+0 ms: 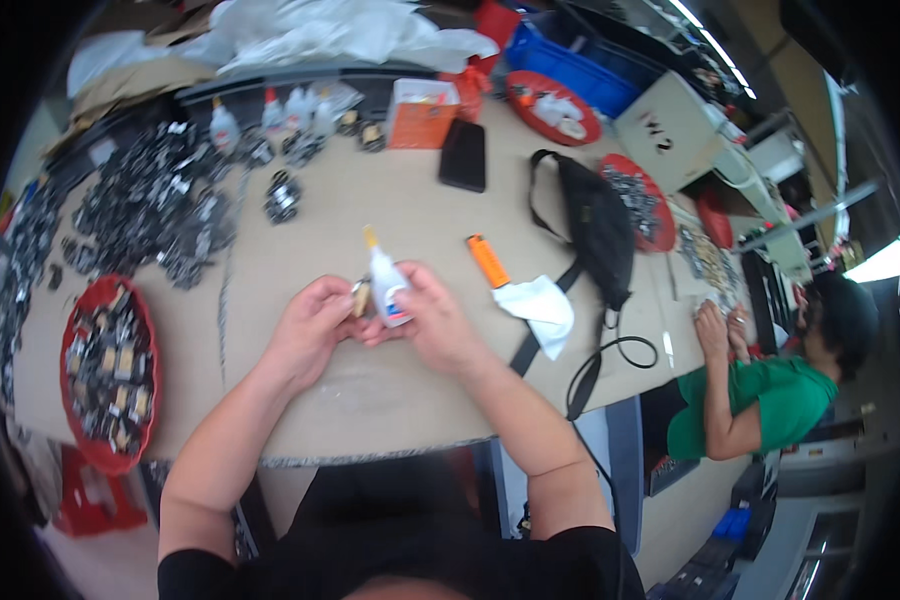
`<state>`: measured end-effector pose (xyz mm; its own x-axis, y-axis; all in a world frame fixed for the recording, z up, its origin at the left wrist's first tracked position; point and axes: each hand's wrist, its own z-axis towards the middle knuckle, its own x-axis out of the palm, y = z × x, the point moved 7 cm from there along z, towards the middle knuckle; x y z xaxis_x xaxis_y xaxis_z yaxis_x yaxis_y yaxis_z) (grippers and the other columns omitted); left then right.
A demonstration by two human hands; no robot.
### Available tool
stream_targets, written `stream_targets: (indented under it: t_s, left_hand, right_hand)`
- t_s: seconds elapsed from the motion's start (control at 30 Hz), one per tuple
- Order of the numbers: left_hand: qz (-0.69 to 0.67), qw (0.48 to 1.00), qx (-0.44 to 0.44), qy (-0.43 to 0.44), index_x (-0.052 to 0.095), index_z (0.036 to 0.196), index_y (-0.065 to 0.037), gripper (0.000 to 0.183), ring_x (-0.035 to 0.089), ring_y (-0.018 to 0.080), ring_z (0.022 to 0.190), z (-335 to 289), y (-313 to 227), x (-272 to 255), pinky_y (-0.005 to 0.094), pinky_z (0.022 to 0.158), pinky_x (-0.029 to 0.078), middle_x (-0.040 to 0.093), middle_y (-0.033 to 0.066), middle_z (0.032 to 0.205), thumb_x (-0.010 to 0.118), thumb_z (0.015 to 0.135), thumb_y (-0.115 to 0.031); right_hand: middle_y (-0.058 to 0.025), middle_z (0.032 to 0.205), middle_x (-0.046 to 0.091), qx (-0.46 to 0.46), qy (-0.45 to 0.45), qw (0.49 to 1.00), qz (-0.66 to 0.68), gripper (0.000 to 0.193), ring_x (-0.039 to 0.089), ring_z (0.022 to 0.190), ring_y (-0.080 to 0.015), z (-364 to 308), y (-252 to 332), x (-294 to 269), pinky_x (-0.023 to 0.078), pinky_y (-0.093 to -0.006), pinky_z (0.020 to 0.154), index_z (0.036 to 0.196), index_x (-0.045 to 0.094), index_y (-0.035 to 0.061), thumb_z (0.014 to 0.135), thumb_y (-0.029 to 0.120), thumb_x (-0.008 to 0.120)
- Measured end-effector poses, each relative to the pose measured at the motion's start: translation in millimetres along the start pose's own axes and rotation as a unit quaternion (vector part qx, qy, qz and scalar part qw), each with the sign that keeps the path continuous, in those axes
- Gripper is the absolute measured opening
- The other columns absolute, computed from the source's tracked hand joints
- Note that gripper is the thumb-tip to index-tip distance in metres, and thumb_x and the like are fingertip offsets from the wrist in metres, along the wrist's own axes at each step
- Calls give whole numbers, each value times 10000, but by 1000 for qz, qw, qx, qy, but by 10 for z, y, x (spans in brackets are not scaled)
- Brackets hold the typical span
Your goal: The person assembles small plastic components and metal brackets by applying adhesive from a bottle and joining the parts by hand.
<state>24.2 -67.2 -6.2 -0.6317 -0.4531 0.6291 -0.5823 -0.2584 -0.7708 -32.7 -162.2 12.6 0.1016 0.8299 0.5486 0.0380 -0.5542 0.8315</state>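
My right hand (432, 318) grips a small white glue bottle (384, 278) with a yellow nozzle that points up and away. My left hand (310, 328) pinches a small metal part (358, 297) right beside the bottle, and the two hands touch over the middle of the cardboard-covered table (390, 190). What lies under my fingers is hidden.
A red tray (107, 372) of small metal parts sits at my left, with heaps of dark parts (145, 205) beyond it. An orange lighter (488, 260), a white cloth (542, 303), a black bag (595, 225), a phone (463, 154), glue bottles (270, 113) and an orange box (422, 112) lie ahead. A person in green (760, 395) works at the right.
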Motion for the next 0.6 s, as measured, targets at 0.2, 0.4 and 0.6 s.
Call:
stream_targets:
  t_s: [0.2, 0.4, 0.6]
  left_hand:
    - [43, 999, -8, -25, 429, 1093, -36, 379, 578, 133, 842, -46, -166, 138, 317, 804, 460, 597, 42, 859, 628, 777, -102]
    - [90, 996, -11, -25, 411, 1158, -39, 492, 576, 116, 824, -20, -133, 50, 249, 776, 463, 594, 45, 838, 643, 729, 31]
    - [155, 988, -13, 8, 492, 1052, -47, 388, 544, 77, 787, 8, -68, 101, 212, 724, 455, 555, 11, 862, 651, 710, 45]
  right_hand:
    - [-82, 985, 507, -60, -35, 997, -22, 278, 566, 785, -132, -71, 153, -19, 514, -325, 742, 1133, 379, 16, 883, 123, 433]
    - [-78, 970, 517, -46, -32, 998, -42, 305, 562, 799, -139, -55, 157, -49, 496, -331, 756, 1150, 393, 18, 875, 132, 462]
    - [-83, 967, 525, -86, -32, 996, 6, 321, 563, 783, -174, -37, 187, -129, 489, -358, 729, 1154, 410, 8, 855, 101, 483]
